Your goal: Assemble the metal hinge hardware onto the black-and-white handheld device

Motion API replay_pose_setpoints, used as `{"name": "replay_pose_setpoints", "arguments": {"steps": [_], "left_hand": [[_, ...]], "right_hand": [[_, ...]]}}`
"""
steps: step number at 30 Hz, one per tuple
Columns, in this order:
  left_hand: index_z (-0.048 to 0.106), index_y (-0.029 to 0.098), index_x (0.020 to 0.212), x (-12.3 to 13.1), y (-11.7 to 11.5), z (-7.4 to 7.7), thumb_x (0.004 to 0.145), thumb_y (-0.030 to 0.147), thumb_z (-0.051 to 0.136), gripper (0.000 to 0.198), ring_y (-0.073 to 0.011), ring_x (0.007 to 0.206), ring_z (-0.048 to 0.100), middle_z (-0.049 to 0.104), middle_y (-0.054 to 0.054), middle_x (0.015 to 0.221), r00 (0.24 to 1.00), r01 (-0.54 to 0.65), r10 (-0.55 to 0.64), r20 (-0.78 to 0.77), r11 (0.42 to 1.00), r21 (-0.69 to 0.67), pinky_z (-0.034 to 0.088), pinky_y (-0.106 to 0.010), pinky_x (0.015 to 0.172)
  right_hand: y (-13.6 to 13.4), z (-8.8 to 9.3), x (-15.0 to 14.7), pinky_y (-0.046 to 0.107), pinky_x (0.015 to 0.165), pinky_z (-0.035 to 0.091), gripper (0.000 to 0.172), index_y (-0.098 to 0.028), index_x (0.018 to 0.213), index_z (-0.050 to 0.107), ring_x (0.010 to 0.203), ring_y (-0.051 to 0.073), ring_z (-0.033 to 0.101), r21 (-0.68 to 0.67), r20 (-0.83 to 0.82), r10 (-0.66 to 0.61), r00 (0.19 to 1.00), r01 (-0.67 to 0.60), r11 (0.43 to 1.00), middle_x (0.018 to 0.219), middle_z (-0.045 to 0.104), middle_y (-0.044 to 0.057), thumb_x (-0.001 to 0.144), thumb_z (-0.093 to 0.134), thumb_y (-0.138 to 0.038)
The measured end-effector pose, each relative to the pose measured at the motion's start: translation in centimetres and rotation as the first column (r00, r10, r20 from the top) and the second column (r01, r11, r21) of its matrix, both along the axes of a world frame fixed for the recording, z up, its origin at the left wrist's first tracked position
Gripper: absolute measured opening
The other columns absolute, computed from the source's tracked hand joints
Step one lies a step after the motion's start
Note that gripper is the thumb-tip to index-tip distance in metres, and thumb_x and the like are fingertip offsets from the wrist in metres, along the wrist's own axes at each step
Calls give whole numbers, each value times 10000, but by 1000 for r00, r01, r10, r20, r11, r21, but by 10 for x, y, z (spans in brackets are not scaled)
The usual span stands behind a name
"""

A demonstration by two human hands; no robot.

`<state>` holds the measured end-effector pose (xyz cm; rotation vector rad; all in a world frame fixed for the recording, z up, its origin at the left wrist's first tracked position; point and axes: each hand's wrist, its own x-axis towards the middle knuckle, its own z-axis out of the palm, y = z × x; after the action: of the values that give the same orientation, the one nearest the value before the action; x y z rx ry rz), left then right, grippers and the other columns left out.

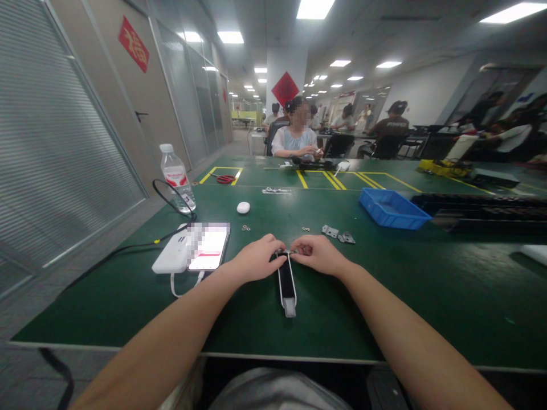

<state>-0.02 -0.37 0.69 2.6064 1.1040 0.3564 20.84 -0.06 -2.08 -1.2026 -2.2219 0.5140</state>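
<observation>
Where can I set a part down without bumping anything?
Widest: the bare green table right of the right forearm, nearer than the blue bin. Smaller: between the white case and that bin, beyond the metal brackets. Crowded: the left, with bottle, cable, power bank and phone; also around the left hand, right hand and black-and-white strip.

White ceiling lights (315, 8) brighten the worktop (405, 296) evenly — shadows on it are faint. On the worktop's left side a phone (211, 259) glares, partly pixelated; people (390, 130) beyond the worktop look hazy — wide-angle stretch slants the blinds (64, 114) left of it.
</observation>
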Motion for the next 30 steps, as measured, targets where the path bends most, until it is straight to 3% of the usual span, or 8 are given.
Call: {"name": "replay_pose_setpoints", "arguments": {"steps": [9, 17, 30], "left_hand": [[576, 199, 1097, 0, -1, 1, 885, 397, 417, 331, -183, 875, 570, 531, -69, 1025, 1000, -8, 8, -10, 1000, -3, 466, -296, 793], [580, 198, 1085, 1, -1, 1, 886, 390, 422, 318, -182, 880, 572, 532, -66, 1018, 1000, -7, 7, -9, 1000, 0, 464, -292, 799], [578, 198, 1090, 0, 0, -1, 887, 382, 426, 313, -177, 881, 574, 533, -64, 1013, 1000, 0, 0, -8, 1000, 17, 461, -293, 813]], "right_hand": [[-1, 0, -2, 209, 522, 331, 189, -172, 909, 667, 506, 75, 428, 12, 22, 16, 1000, -16, 1000, 602, 528, -33, 756, 619, -273], [0, 3, -2, 216, 558, 337, 145, -175, 857, 701, 560, 92, 464, 70, 60, 18, 998, -22, 997, 627, 557, -5, 773, 625, -267], [1, 1, 1, 209, 549, 333, 171, -178, 872, 703, 547, 84, 444, 52, 43, 11, 999, -13, 999, 626, 544, -13, 763, 642, -293]]}}
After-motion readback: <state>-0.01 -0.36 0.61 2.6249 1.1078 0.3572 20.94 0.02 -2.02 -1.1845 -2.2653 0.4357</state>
